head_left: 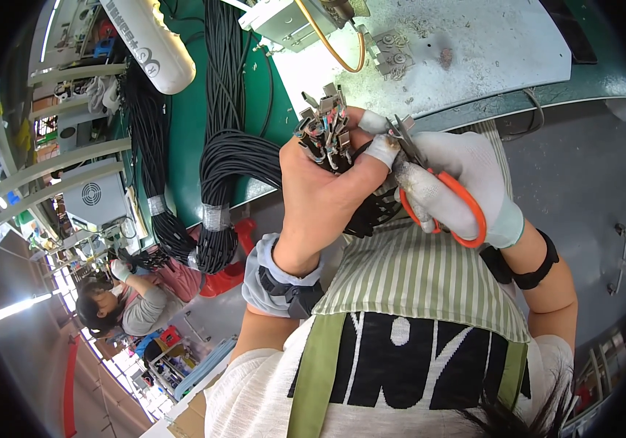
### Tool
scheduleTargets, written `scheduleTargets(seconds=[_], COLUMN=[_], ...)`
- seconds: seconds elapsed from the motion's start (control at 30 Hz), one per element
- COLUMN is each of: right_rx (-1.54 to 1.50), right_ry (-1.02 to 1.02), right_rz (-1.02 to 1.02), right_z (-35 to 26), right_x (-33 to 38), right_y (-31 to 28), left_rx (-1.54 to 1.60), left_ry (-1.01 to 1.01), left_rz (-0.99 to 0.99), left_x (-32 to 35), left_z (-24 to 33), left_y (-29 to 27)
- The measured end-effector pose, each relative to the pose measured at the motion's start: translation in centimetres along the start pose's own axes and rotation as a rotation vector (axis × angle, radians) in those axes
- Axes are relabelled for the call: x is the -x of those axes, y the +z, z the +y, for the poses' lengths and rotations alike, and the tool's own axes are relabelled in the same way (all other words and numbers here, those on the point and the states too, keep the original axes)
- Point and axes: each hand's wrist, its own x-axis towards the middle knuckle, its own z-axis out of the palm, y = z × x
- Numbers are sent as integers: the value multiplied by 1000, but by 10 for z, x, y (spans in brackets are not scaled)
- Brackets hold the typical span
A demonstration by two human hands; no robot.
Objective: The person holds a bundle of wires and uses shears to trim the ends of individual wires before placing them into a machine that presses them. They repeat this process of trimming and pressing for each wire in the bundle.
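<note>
My left hand is closed round a bunch of black cables whose ends carry small metal connectors with bits of coloured wire showing. White covers sit on its thumb and one fingertip. In a white glove, my right hand grips scissors with orange-red handles. Their dark blades are beside my left thumb and finger, at a small piece pinched there that is too small to name. The rest of the bunch hangs below my left hand, over a green striped apron.
Thick bundles of black cable lie over the green table to the left. Ahead, a bench machine stands by a white, speckled board. A white tube is at upper left. Another person works at far left near a red stool.
</note>
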Motion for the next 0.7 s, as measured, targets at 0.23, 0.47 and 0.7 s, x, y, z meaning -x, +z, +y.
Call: scheduleTargets(seconds=[0.23, 0.47, 0.7], right_rx=[267, 640, 527], right_ry=[-225, -432, -323], right_rz=[130, 305, 460], right_z=[16, 20, 21], right_x=[-8, -11, -24], right_y=[6, 3, -29], left_rx=[-136, -198, 44], left_ry=[27, 24, -216], left_rz=[-6, 32, -77], left_x=[-2, -8, -54], left_z=[-7, -10, -20], left_y=[-5, -1, -34])
